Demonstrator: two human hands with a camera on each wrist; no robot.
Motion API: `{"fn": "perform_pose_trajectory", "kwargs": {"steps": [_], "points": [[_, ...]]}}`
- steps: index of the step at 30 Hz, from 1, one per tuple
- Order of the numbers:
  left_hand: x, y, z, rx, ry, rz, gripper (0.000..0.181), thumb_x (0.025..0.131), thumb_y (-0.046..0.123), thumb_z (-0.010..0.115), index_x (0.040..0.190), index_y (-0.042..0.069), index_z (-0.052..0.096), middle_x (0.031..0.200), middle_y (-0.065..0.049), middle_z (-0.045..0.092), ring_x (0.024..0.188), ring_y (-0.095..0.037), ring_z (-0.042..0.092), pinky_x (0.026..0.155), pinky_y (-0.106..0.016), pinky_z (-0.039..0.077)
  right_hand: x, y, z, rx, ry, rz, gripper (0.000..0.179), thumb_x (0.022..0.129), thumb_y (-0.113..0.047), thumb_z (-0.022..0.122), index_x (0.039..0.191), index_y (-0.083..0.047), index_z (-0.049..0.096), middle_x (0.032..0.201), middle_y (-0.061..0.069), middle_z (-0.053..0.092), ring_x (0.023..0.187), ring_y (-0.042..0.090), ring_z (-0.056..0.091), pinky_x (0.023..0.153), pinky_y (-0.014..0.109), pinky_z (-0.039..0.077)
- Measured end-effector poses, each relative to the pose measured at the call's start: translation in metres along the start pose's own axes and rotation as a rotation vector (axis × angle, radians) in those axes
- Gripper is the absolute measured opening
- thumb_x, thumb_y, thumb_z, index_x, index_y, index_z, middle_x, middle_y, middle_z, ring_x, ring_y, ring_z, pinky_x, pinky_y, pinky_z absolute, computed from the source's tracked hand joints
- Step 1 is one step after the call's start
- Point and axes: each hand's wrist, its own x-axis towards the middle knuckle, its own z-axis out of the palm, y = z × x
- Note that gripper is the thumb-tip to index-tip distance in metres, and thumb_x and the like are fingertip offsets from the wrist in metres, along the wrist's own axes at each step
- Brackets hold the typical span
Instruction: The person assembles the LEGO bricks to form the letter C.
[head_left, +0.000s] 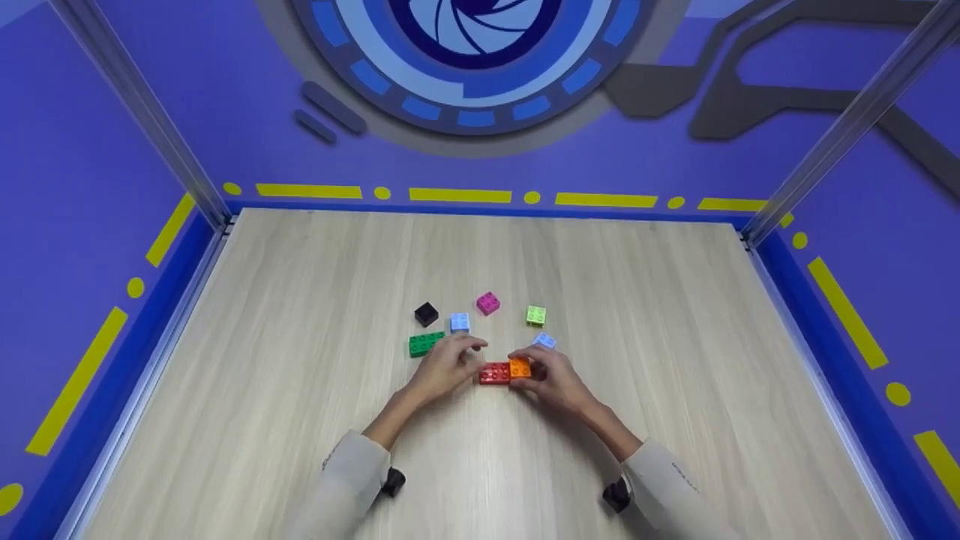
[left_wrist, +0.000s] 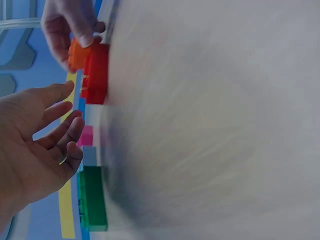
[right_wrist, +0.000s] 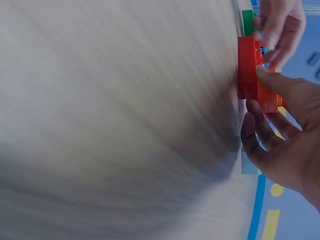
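Note:
A long red brick [head_left: 494, 373] lies on the wooden table, with a square orange brick [head_left: 520, 368] on top of its right end. Thumb and fingers of my right hand [head_left: 553, 380] pinch the orange brick from its near and far sides; the right wrist view shows the orange brick [right_wrist: 268, 97] against the studded side of the red brick [right_wrist: 247, 67]. My left hand [head_left: 445, 367] is just left of the red brick, fingers relaxed and holding nothing. In the left wrist view a gap shows between the left hand [left_wrist: 40, 140] and the red brick [left_wrist: 96, 75].
Beside the left hand lies a long green brick [head_left: 426, 344]. Farther back are a black brick [head_left: 426, 314], a light blue brick [head_left: 460, 322], a magenta brick [head_left: 488, 303] and a lime brick [head_left: 535, 315]. Another light blue brick [head_left: 545, 340] is partly hidden behind the right hand.

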Motion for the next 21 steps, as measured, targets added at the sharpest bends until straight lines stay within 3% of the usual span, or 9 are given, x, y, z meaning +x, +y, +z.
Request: {"fn": "perform_pose_trajectory", "kwargs": {"steps": [2, 5, 10, 16, 21], "points": [[0.005, -0.002, -0.007, 0.016, 0.061, 0.027, 0.033, 0.092, 0.01, 0.073, 0.123, -0.001, 0.068, 0.115, -0.018, 0.07, 0.097, -0.03, 0.067, 0.085, -0.038, 0.055, 0.0, -0.001, 0.0, 0.0, -0.007, 0.013, 0.035, 0.087, -0.012, 0.081, 0.12, -0.003, 0.071, 0.108, 0.01, 0.07, 0.084, 0.014, 0.057, 0.074, 0.021, 0.048], [0.013, -0.005, -0.016, 0.07, 0.143, 0.01, 0.041, 0.088, 0.007, 0.077, 0.128, 0.001, 0.067, 0.117, -0.018, 0.068, 0.105, -0.033, 0.065, 0.09, -0.045, 0.056, -0.001, -0.002, 0.001, 0.01, -0.014, 0.028, 0.037, 0.088, -0.012, 0.08, 0.121, -0.002, 0.07, 0.111, 0.01, 0.07, 0.085, 0.014, 0.057, 0.075, 0.021, 0.048], [0.025, -0.013, -0.024, 0.229, 0.236, -0.01, 0.049, 0.081, 0.007, 0.084, 0.127, 0.004, 0.069, 0.116, -0.016, 0.069, 0.108, -0.035, 0.063, 0.095, -0.051, 0.051, -0.002, -0.004, 0.003, 0.023, -0.017, 0.057, 0.039, 0.089, -0.012, 0.079, 0.125, -0.003, 0.068, 0.111, 0.009, 0.067, 0.085, 0.014, 0.054, 0.074, 0.02, 0.045], [0.029, -0.024, -0.022, 0.308, 0.215, -0.037, 0.046, 0.081, 0.011, 0.085, 0.124, 0.004, 0.071, 0.117, -0.017, 0.07, 0.11, -0.037, 0.062, 0.098, -0.055, 0.047, -0.001, -0.004, 0.005, 0.016, -0.009, 0.058, 0.05, 0.087, -0.011, 0.081, 0.133, -0.003, 0.062, 0.119, 0.009, 0.067, 0.093, 0.015, 0.054, 0.08, 0.021, 0.044], [0.03, -0.026, -0.014, 0.343, 0.185, -0.082, 0.044, 0.082, 0.01, 0.084, 0.123, 0.003, 0.072, 0.12, -0.017, 0.07, 0.115, -0.037, 0.061, 0.102, -0.055, 0.042, -0.006, 0.0, 0.008, 0.015, 0.013, 0.009, 0.046, 0.087, -0.011, 0.081, 0.129, -0.003, 0.065, 0.121, 0.011, 0.069, 0.097, 0.018, 0.057, 0.083, 0.023, 0.047]]}}
